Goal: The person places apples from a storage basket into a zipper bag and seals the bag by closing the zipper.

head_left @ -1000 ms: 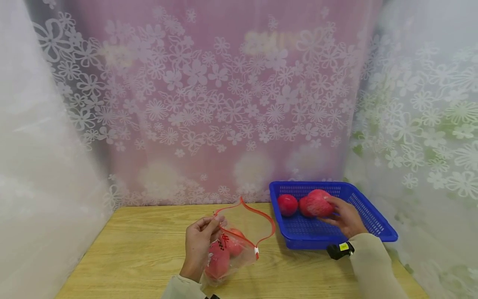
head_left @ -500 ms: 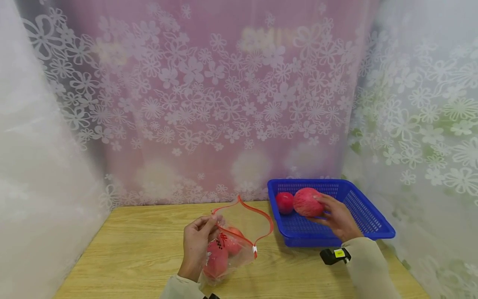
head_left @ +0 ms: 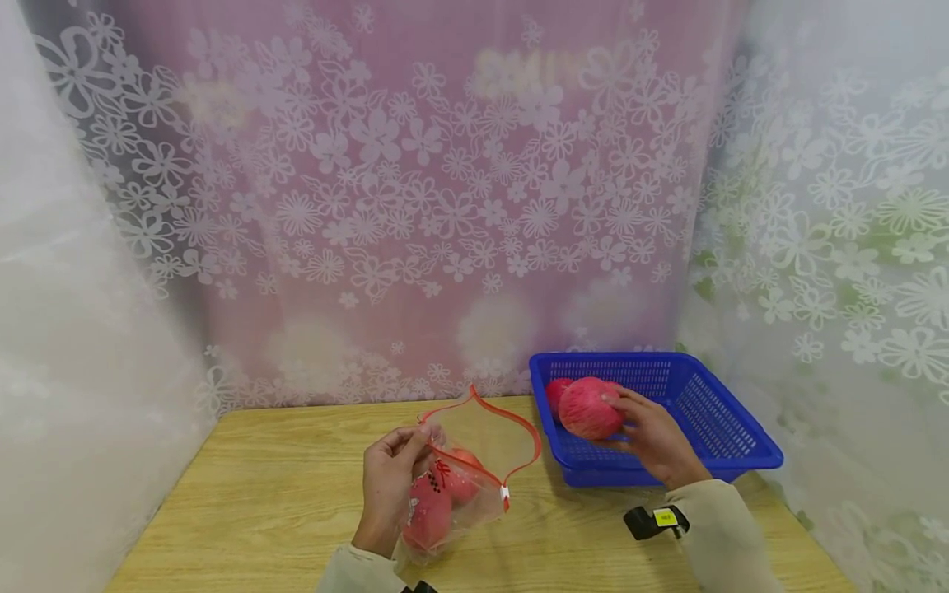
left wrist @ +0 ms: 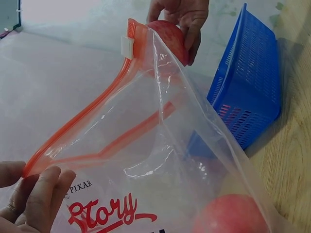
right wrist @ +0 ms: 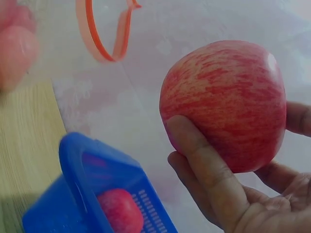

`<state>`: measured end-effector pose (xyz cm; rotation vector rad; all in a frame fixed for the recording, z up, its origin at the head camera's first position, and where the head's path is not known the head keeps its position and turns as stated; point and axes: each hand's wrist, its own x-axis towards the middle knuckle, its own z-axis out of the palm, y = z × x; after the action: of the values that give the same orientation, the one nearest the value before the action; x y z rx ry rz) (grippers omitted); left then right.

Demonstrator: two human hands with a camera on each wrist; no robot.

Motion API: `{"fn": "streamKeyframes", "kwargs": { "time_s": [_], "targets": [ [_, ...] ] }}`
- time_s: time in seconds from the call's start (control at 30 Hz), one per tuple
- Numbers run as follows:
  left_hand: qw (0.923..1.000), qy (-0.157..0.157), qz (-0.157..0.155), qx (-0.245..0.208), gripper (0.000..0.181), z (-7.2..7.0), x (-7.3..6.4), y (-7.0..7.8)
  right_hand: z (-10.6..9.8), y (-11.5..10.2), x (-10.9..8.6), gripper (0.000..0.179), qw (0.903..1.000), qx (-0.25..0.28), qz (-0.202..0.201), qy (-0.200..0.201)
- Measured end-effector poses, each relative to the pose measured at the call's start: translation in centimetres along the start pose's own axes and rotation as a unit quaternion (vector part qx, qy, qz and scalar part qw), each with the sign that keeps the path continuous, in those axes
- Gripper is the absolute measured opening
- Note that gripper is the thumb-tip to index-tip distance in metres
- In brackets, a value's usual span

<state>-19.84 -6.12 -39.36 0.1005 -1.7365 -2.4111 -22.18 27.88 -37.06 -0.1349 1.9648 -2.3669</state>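
Head view: a person's left hand (head_left: 390, 487) pinches the upper left edge of a clear plastic bag with an orange-red zip rim (head_left: 478, 514) between thumb and fingers, near the middle of a pale wood-grain table (head_left: 289, 494). The bag's mouth gapes wide, and a small white plastic slider (head_left: 505, 492) sits at the right end of the rim. Inside the bag lie two round reddish fruits (head_left: 427, 512), one nearer and one farther. To the right, the right hand (head_left: 660, 441) curls its fingers round a large red streaked apple (head_left: 588, 410), held over the left part of a shallow blue plastic basket with slotted walls (head_left: 615, 478), apart from the bag. Behind that apple, at the basket's left side, a smaller red round fruit (head_left: 556, 392) shows partly. A purplish curtain with white flowers (head_left: 445, 198) hangs at the far side.

Left wrist view: the left hand's fingertips clasp the zip rim, and red lettering reading "Story" (left wrist: 109, 213) marks the bag. One fruit shows low inside it.

Right wrist view: the apple fills the right hand's grip, fingers along its near and right sides. The basket, with a red fruit inside, stands at the near left; the bagged fruits at the far left are blurred.
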Motion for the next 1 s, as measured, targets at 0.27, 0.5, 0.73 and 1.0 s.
{"fn": "streamKeyframes", "kwargs": {
  "time_s": [0.27, 0.5, 0.73, 1.0],
  "targets": [
    [1.0, -0.002, -0.001, -0.004, 0.021, 0.0, 0.0, -0.1, 1.5, 0.2, -0.3, 0.018, 0.9982, 0.032, -0.005, -0.05],
    [1.0, -0.002, 0.0, -0.004, 0.022, 0.1, 0.0, 0.0, 2.5, 0.2, -0.4, 0.022, 0.9958, 0.022, -0.012, -0.087],
    [0.9999, -0.001, 0.002, -0.017, 0.018, 0.0, 0.1, 0.1, 4.1, 0.5, -0.2, 0.024, 0.9929, 0.009, -0.016, -0.118],
    [0.9999, 0.004, -0.005, -0.015, 0.016, 0.1, 0.1, 0.3, 5.9, 0.5, 0.2, 0.022, 0.9881, -0.029, -0.035, -0.147]
  ]
}}
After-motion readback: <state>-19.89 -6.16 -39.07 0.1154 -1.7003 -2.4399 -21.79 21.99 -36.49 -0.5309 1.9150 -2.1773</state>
